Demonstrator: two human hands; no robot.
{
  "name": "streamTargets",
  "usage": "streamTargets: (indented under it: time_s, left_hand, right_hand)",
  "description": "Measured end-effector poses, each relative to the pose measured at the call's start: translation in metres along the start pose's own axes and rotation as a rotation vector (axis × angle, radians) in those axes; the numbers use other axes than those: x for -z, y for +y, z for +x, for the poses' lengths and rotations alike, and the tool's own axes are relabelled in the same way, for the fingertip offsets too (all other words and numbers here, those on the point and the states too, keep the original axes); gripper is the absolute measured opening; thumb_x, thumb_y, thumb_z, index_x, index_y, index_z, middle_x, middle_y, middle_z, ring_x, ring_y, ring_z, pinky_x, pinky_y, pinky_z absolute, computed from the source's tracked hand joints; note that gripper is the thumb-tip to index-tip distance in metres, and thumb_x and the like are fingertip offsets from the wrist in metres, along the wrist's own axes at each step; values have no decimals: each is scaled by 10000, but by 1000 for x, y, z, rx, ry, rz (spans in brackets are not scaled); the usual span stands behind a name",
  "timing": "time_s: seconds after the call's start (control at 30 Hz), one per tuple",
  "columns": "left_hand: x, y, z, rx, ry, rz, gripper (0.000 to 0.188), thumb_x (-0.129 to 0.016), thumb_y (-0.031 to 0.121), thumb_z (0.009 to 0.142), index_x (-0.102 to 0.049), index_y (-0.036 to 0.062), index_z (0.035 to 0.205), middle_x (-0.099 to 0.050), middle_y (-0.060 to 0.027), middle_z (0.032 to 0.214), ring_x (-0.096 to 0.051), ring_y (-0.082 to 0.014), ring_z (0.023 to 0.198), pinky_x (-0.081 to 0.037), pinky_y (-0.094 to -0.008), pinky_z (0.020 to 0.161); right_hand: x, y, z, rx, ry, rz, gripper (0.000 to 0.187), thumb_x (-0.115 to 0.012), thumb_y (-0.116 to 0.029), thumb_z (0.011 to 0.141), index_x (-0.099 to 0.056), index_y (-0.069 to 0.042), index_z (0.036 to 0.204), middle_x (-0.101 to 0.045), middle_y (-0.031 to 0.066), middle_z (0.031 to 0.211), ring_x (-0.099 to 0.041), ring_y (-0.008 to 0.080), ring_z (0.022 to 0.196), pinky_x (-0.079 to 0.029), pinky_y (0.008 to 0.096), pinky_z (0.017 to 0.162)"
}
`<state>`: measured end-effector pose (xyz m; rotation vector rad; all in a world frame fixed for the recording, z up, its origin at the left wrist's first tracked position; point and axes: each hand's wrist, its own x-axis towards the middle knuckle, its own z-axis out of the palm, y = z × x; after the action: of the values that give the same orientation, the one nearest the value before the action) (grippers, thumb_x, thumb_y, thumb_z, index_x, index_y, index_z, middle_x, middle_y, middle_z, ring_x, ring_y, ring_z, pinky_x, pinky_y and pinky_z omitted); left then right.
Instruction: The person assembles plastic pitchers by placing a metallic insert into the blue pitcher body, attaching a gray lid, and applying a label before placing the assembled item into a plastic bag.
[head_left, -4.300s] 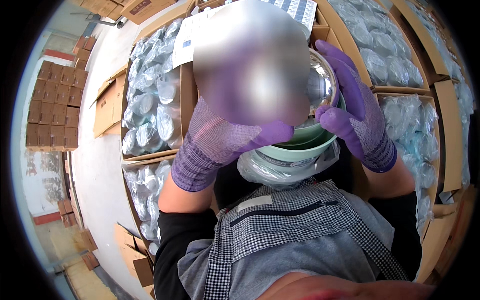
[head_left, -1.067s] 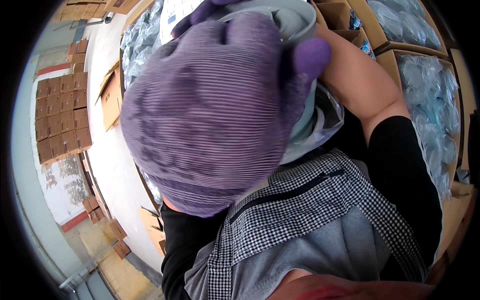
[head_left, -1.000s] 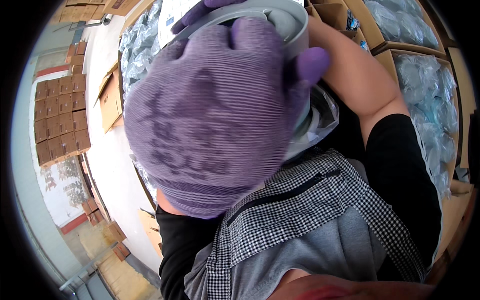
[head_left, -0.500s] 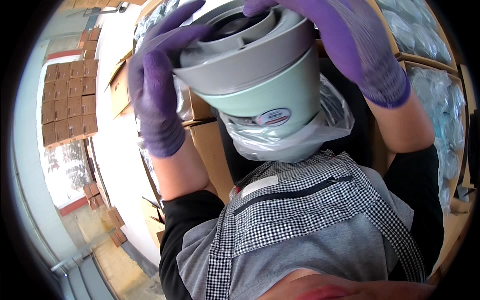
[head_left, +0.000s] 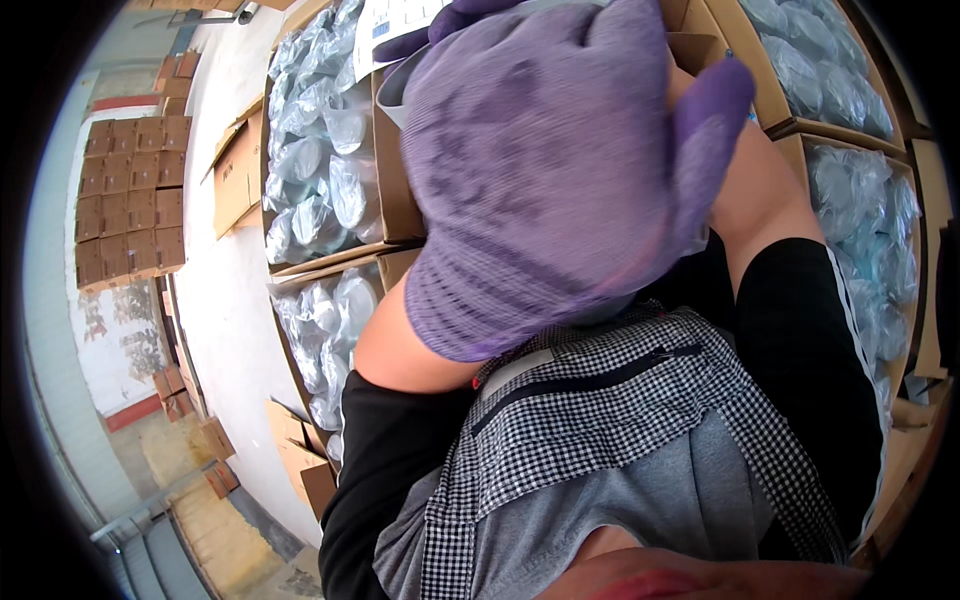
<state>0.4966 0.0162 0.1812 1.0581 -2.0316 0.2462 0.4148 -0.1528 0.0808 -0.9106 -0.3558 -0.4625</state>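
My left hand [head_left: 550,170], in a grey-purple knit glove, fills the upper middle, its back toward me and slightly blurred. It lies bent over the tapered grey and pale green container, with the thumb standing out to the right. Only a bit of the container's grey rim [head_left: 393,92] shows left of the glove; the rest is mostly hidden. My right forearm [head_left: 765,190] reaches in from the right and goes behind the left hand, so the right hand is largely covered. Dark purple gloved fingers [head_left: 440,28] show at the top edge; I cannot tell which hand they belong to.
Open cartons of plastic-bagged items stand at the left [head_left: 322,170] and right [head_left: 865,225]. A white printed sheet [head_left: 395,25] lies at the top. Loose cardboard flaps [head_left: 238,170] jut out at left. Stacked brown boxes [head_left: 132,200] stand farther off.
My left hand has swung from the container's left side across its front, now covering it. My right hand has gone behind the left one. The container's green body is now hidden.
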Motion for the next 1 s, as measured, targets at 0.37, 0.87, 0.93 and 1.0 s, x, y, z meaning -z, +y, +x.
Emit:
streamTargets:
  time_s: [0.37, 0.87, 0.93, 1.0]
  left_hand:
    - [5, -42, -14, 436, 277, -651, 389, -557, 254, 986, -622, -49, 1222, -668, -174, 1214, -661, -237, 1078, -535, -324, 931]
    - [2, -46, -24, 679, 6, -800, 393, -638, 281, 935, -692, 11, 1216, -703, -145, 1123, -667, -198, 1034, -521, -326, 941]
    - [12, -44, -25, 457, -21, -719, 383, -636, 293, 939, -706, 18, 1196, -703, -132, 1125, -671, -212, 1040, -527, -328, 927]
    - [24, -23, -10, 507, -92, -578, 371, -625, 302, 942, -725, 19, 1161, -703, -125, 1126, -673, -227, 1036, -527, -341, 933]
  right_hand:
    - [-117, -75, -51, 250, 589, -602, 542, -459, -397, 1050, -583, 63, 1308, -667, 199, 1221, -645, 242, 1126, -487, 387, 1019]
    - [-117, -71, -58, 98, 216, -1435, 459, -488, -405, 1031, -661, -34, 1239, -711, 180, 1098, -705, 285, 1019, -568, 385, 894]
    - [-128, -75, -59, 86, 189, -1404, 452, -441, -378, 1052, -682, -23, 1196, -710, 175, 1115, -701, 264, 1035, -561, 386, 921]
    - [-96, -85, -57, 108, 265, -1082, 431, -381, -279, 1069, -672, 24, 1167, -696, 194, 1148, -679, 282, 1090, -534, 408, 991]
